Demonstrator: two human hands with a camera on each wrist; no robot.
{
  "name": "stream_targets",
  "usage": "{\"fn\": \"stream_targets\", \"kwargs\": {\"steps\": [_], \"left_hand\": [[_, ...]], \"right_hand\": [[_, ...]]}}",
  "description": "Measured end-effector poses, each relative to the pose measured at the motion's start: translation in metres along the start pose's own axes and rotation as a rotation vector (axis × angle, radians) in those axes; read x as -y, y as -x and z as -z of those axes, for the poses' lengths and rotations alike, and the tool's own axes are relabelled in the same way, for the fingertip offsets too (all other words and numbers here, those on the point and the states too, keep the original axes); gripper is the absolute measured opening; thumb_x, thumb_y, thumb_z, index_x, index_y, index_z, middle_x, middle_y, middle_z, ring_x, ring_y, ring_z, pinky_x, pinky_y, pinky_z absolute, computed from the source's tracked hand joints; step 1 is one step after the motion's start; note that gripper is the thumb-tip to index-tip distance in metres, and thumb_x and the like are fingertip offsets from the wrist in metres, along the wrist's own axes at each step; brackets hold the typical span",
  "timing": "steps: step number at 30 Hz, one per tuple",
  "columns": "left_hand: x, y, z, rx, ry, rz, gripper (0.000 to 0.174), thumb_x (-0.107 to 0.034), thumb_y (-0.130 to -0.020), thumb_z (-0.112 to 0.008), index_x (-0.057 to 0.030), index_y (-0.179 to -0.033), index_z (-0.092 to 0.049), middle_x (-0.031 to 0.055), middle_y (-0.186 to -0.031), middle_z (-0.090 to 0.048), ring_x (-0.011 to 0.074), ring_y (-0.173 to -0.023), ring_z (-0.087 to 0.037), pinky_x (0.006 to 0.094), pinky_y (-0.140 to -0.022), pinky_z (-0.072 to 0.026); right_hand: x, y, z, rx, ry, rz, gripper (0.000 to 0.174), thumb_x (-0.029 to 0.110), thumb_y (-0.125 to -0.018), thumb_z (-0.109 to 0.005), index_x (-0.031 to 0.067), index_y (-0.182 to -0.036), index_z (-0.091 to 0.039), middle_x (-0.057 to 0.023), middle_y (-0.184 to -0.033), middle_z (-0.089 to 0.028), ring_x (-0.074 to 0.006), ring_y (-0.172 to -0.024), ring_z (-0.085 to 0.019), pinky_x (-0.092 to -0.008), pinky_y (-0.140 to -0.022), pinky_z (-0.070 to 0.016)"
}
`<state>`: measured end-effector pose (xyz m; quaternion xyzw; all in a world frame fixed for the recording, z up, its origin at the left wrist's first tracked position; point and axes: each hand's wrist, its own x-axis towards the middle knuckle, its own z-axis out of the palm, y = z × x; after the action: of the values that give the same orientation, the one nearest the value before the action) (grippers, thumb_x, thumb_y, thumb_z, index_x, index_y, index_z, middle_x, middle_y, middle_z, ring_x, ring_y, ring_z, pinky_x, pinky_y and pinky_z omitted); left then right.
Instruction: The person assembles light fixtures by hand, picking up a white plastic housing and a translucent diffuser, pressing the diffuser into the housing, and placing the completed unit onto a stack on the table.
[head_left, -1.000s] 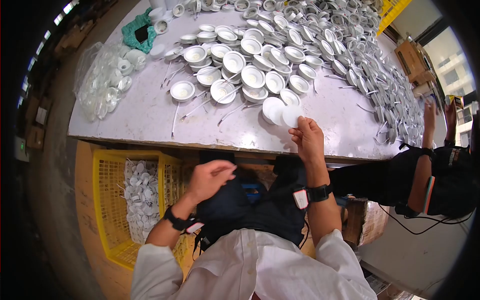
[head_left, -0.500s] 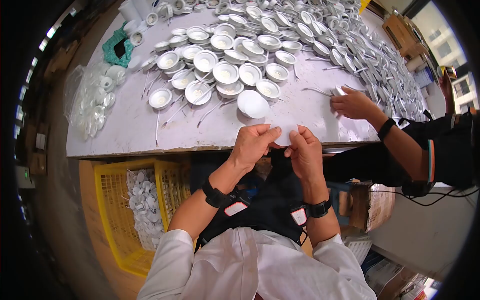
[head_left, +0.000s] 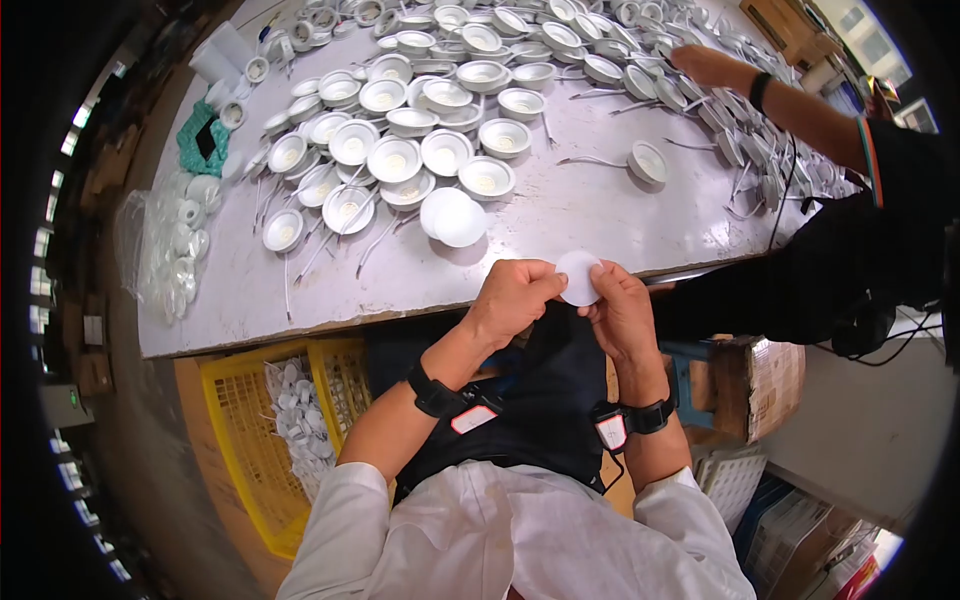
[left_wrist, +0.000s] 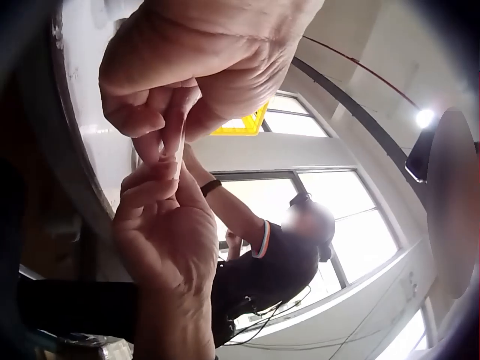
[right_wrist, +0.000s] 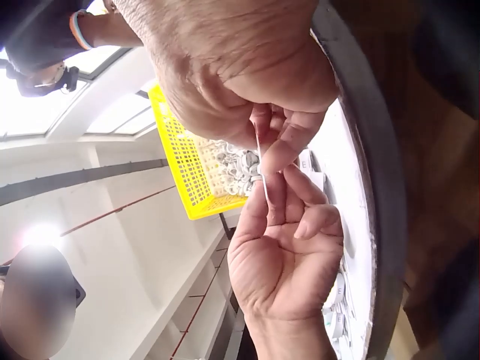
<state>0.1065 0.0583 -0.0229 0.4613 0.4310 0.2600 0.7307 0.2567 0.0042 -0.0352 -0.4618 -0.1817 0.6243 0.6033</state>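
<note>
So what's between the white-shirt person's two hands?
A round white disc, pinched at one edge by the left hand and at the other by the right hand. The head view shows it.

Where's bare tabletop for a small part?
On the table: between the overlapping discs and lone cup, down to the front edge. Also between plastic bag and leftmost cup. Crowded: far side and right, heaped with cups.

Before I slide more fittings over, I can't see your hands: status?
Left hand, right hand: pinching white disc at opposite edges. Stacked discs beside the fittings. Other person's arm to the right, clear of disc.
</note>
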Motion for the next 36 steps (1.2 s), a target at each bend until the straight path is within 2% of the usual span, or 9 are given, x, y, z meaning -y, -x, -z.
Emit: {"fn": "stream_targets", "kwargs": {"steps": [12,14,16,18,22,25,27,31,36], "left_hand": [[-0.007,-0.067,-0.055,0.04,-0.223,0.007,0.021,-0.016,-0.08,-0.063,0.0045,-0.078,-0.063,0.0025,-0.066,-0.058,0.007,-0.051,-0.047,0.0202,-0.048,-0.0381],[-0.011,-0.083,-0.061,-0.056,-0.441,-0.119,0.025,-0.018,-0.076,-0.067,0.0053,-0.083,-0.063,0.0071,-0.073,-0.063,0.0117,-0.053,-0.051,0.0237,-0.051,-0.0421],[-0.012,-0.116,-0.064,-0.306,-0.759,-0.713,0.038,-0.02,-0.07,-0.07,0.0049,-0.097,-0.06,0.0145,-0.093,-0.064,0.0221,-0.069,-0.058,0.0309,-0.067,-0.0473],[-0.013,-0.15,-0.065,-0.433,-1.038,-1.012,0.055,-0.021,-0.064,-0.072,0.0038,-0.11,-0.053,0.0208,-0.11,-0.057,0.0309,-0.093,-0.056,0.0377,-0.083,-0.044],[-0.02,-0.194,-0.083,-0.445,-1.117,-0.883,0.062,-0.026,-0.061,-0.074,0.0027,-0.111,-0.05,0.0215,-0.116,-0.053,0.0346,-0.109,-0.048,0.0419,-0.093,-0.0371],[-0.035,-0.197,-0.093,-0.209,-1.192,-0.606,0.064,-0.03,-0.064,-0.072,0.0026,-0.112,-0.046,0.0273,-0.112,-0.053,0.0384,-0.109,-0.048,0.0425,-0.092,-0.0387],[-0.042,-0.183,-0.097,-0.077,-1.004,-0.542,0.061,-0.035,-0.064,-0.071,-0.0011,-0.107,-0.044,0.0254,-0.095,-0.06,0.0387,-0.091,-0.058,0.0442,-0.077,-0.0466],[-0.035,-0.12,-0.099,-0.073,-0.965,-0.574,0.068,-0.036,-0.063,-0.075,-0.0049,-0.111,-0.038,0.0195,-0.08,-0.062,0.0399,-0.07,-0.061,0.0447,-0.061,-0.0486],[-0.015,-0.061,-0.081,-0.022,-0.785,-0.658,0.065,-0.026,-0.064,-0.077,-0.0035,-0.112,-0.039,0.0197,-0.085,-0.062,0.035,-0.077,-0.063,0.0386,-0.065,-0.0507]], "right_hand": [[0.026,-0.015,0.055,-0.231,0.22,0.166,0.02,0.007,-0.087,-0.053,-0.0054,-0.102,-0.055,-0.0084,-0.09,-0.061,-0.0116,-0.073,-0.06,-0.0212,-0.058,-0.0533],[0.034,-0.019,0.068,-0.275,0.181,0.15,0.02,0.007,-0.087,-0.052,-0.0059,-0.102,-0.055,-0.0093,-0.092,-0.061,-0.0128,-0.074,-0.061,-0.0218,-0.06,-0.0542],[0.042,-0.024,0.084,-0.285,-0.096,0.211,0.02,0.006,-0.088,-0.05,-0.0068,-0.103,-0.055,-0.0103,-0.095,-0.06,-0.015,-0.077,-0.061,-0.0235,-0.064,-0.0551],[0.049,-0.025,0.088,-0.293,-0.089,0.21,0.021,0.006,-0.089,-0.049,-0.007,-0.104,-0.054,-0.0109,-0.096,-0.06,-0.0165,-0.079,-0.061,-0.0245,-0.067,-0.0555],[0.053,-0.028,0.09,-0.332,-0.12,0.236,0.018,0.007,-0.088,-0.052,-0.0054,-0.1,-0.056,-0.0101,-0.092,-0.061,-0.0149,-0.074,-0.062,-0.022,-0.06,-0.0551],[0.057,-0.026,0.094,-0.359,-0.099,0.282,0.016,0.009,-0.087,-0.055,-0.0031,-0.096,-0.057,-0.0081,-0.085,-0.062,-0.0123,-0.068,-0.061,-0.0194,-0.054,-0.0533],[0.062,-0.024,0.095,-0.376,-0.081,0.306,0.015,0.011,-0.086,-0.056,-0.0018,-0.095,-0.057,-0.0068,-0.081,-0.062,-0.0109,-0.065,-0.061,-0.0182,-0.05,-0.0521],[0.074,-0.019,0.088,-0.423,0.028,0.337,0.021,0.012,-0.085,-0.059,-0.0023,-0.1,-0.06,-0.0056,-0.081,-0.063,-0.0074,-0.062,-0.059,-0.0161,-0.048,-0.0482],[0.062,-0.003,0.06,-0.4,0.35,0.308,0.03,0.013,-0.082,-0.063,-0.0044,-0.107,-0.059,-0.0062,-0.083,-0.063,-0.0057,-0.06,-0.056,-0.0157,-0.046,-0.0443]]}}
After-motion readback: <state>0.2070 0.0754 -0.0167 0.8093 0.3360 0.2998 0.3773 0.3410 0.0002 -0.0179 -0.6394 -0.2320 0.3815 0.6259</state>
